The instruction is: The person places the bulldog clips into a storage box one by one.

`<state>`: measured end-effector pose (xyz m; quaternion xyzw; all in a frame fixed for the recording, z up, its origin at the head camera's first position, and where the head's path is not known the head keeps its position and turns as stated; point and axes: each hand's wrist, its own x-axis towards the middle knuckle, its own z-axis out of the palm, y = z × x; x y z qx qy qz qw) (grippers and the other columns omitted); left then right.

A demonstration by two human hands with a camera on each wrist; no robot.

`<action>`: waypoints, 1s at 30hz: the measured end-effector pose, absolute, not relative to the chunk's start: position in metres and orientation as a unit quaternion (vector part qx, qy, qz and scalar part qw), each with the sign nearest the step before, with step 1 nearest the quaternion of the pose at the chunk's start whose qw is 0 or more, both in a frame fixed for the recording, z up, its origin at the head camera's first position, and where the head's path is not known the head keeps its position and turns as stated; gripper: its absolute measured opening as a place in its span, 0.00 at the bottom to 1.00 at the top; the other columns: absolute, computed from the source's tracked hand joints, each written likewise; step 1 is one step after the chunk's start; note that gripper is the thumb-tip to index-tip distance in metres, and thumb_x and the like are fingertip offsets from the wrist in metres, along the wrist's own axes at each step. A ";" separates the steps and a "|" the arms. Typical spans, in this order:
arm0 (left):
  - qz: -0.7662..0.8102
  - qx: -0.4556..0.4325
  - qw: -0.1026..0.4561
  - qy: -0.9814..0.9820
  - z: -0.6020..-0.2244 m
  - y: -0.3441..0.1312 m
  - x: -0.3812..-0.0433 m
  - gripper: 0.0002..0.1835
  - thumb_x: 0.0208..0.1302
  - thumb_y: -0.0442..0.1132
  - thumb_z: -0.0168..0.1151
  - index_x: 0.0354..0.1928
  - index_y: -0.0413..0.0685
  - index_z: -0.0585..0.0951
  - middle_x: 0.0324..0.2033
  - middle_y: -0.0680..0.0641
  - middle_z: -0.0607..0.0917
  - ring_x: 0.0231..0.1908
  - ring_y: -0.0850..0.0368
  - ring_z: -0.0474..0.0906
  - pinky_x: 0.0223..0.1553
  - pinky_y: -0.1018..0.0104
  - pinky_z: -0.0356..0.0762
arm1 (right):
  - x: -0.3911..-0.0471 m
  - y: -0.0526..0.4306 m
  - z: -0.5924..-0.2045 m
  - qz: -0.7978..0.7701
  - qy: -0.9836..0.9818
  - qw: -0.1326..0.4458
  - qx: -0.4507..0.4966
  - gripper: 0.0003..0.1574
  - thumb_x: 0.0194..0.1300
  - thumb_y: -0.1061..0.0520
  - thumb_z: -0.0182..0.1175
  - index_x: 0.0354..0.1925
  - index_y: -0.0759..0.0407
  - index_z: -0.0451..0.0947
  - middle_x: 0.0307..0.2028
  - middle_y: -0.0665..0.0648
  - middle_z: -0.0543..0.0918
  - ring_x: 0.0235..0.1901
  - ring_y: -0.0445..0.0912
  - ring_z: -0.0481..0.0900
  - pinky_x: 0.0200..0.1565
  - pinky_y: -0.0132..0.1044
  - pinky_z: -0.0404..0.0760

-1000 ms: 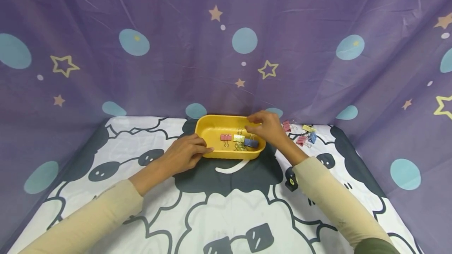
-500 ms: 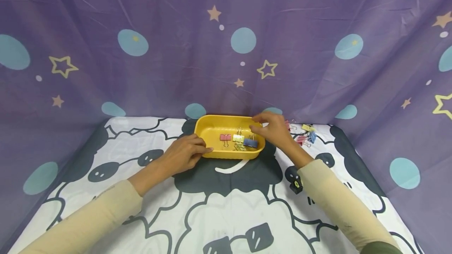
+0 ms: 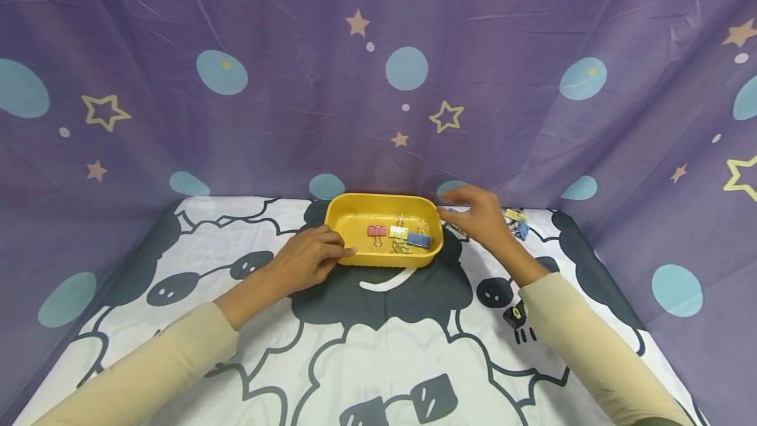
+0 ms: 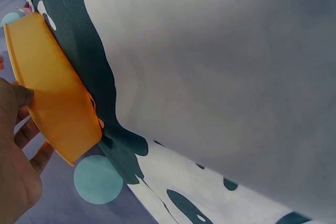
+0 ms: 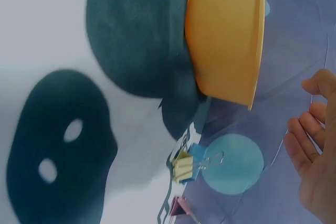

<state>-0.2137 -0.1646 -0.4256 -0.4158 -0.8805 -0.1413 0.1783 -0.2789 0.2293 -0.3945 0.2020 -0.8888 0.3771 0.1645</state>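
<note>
A yellow plastic tray [image 3: 378, 260] stands at the back of the table. Inside it lie a pink binder clip [image 3: 376, 231], a blue binder clip [image 3: 419, 240] and pale yellow ones [image 3: 399, 232]. My left hand [image 3: 310, 256] grips the tray's left front corner, thumb over the rim; the left wrist view shows its fingers [image 4: 41, 156] around the end. Just beyond the tray's right end, my right hand [image 3: 480, 217] hovers with loosely bent fingers and nothing in them. Below it, the right wrist view shows a yellow binder clip [image 5: 182, 167] against a blue one, with a pink clip [image 5: 180, 206] farther off.
More loose binder clips [image 3: 516, 215] lie right of the tray, partly behind my right hand. A purple curtain [image 3: 284, 104] with stars and dots hangs right behind the tray. A white cloth [image 3: 378, 360] with dark cartoon sheep covers the table.
My right hand has moved right, from over the tray's right end to just outside it, uncovering the blue clip and now hiding pink clips. My left hand stays on the tray.
</note>
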 end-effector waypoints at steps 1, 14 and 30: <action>-0.141 -0.415 0.178 -0.881 -0.426 -0.165 -0.214 0.20 0.66 0.28 0.77 0.57 0.53 0.96 0.44 0.52 0.94 0.45 0.53 0.83 0.51 0.56 0.86 | -0.278 0.231 -0.395 0.376 -0.890 0.167 0.197 0.20 0.68 0.55 0.80 0.55 0.61 0.94 0.52 0.63 0.95 0.54 0.62 0.94 0.58 0.66 0.91; -0.142 -0.417 0.183 -0.879 -0.426 -0.164 -0.214 0.19 0.66 0.28 0.77 0.57 0.52 0.96 0.45 0.52 0.94 0.46 0.52 0.84 0.52 0.56 0.86 | -0.272 0.257 -0.408 0.359 -0.893 0.215 0.163 0.16 0.65 0.57 0.79 0.50 0.63 0.95 0.47 0.64 0.96 0.47 0.64 0.95 0.51 0.52 0.90; -0.143 -0.426 0.188 -0.873 -0.428 -0.166 -0.216 0.20 0.64 0.28 0.78 0.56 0.52 0.96 0.44 0.52 0.94 0.45 0.52 0.84 0.51 0.56 0.86 | -0.261 0.307 -0.413 0.359 -0.895 0.240 0.109 0.11 0.69 0.60 0.75 0.48 0.63 0.95 0.43 0.64 0.96 0.46 0.64 0.95 0.45 0.16 0.77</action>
